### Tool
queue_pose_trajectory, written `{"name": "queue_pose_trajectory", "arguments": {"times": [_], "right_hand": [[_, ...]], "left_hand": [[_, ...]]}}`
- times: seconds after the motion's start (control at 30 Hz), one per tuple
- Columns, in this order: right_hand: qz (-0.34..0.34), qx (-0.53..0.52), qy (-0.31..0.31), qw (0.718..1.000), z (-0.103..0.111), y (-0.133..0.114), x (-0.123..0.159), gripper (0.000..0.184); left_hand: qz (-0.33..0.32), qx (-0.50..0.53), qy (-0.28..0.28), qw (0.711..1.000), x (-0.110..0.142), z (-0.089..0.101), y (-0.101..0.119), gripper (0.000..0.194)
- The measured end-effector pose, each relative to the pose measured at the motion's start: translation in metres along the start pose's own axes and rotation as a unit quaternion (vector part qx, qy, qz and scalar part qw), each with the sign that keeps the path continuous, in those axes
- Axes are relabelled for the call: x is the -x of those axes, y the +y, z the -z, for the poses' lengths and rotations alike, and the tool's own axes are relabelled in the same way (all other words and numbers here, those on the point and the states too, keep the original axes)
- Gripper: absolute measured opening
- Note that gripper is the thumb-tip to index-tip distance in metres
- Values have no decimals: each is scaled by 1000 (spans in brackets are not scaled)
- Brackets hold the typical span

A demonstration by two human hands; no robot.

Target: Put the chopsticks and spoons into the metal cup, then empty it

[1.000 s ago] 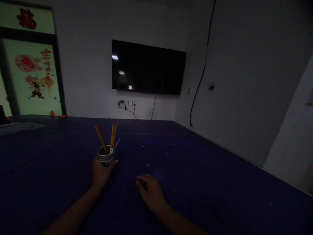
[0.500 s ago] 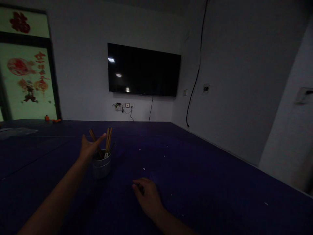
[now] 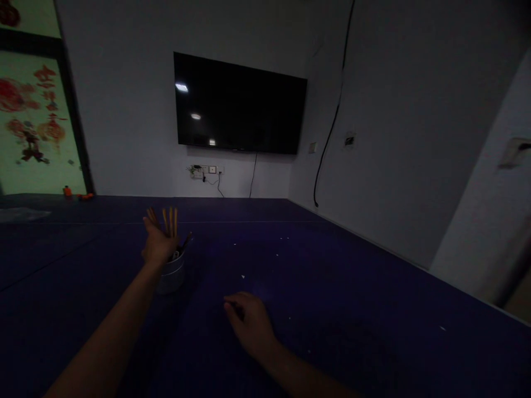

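A grey cylindrical holder (image 3: 171,276) stands upright on the dark blue table, left of centre, with wooden chopsticks (image 3: 170,221) and a few other thin utensils rising from it. My left hand (image 3: 157,244) reaches over its rim and is closed around some of the sticks; which ones exactly is hidden by the hand. Beside them a dark-handled utensil (image 3: 186,241) leans right. My right hand (image 3: 251,323) rests on the table nearer to me, fingers curled and thumb tip close to the index finger, with nothing visible in it.
Small white scraps (image 3: 243,276) lie scattered across the blue tabletop (image 3: 332,287). At the far left are a clear plastic bag (image 3: 25,214) and orange objects (image 3: 85,196). A television (image 3: 238,105) hangs on the far wall; a black cable (image 3: 332,127) runs down the right wall.
My left hand has gone from spread fingers to closed around the chopsticks, which now stand closer together. The view has shifted slightly. My right hand keeps its place and pose.
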State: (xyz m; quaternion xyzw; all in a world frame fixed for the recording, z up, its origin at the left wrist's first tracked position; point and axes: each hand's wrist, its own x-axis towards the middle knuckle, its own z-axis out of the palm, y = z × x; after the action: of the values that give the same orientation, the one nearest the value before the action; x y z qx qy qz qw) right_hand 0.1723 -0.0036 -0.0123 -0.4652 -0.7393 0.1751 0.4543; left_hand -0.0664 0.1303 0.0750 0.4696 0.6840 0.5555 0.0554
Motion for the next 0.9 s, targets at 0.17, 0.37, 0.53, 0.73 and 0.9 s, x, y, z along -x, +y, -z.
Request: {"name": "queue_pose_trajectory", "arguments": {"times": [0.17, 0.37, 0.53, 0.73, 0.9], "right_hand": [[8, 7, -15, 1000, 1, 2, -1, 24], [8, 22, -4, 1000, -1, 4, -1, 24], [2, 20, -4, 1000, -1, 4, -1, 23], [10, 20, -4, 1000, -1, 5, -1, 22], [8, 26, -5, 1000, -1, 5, -1, 22]], "left_hand": [[63, -33, -37, 997, 9, 9, 15, 102], [55, 3, -26, 998, 4, 4, 10, 93], [13, 93, -15, 995, -3, -4, 2, 83], [-35, 137, 17, 990, -11, -7, -8, 78], [-70, 133, 46, 988, -11, -7, -9, 80]]}}
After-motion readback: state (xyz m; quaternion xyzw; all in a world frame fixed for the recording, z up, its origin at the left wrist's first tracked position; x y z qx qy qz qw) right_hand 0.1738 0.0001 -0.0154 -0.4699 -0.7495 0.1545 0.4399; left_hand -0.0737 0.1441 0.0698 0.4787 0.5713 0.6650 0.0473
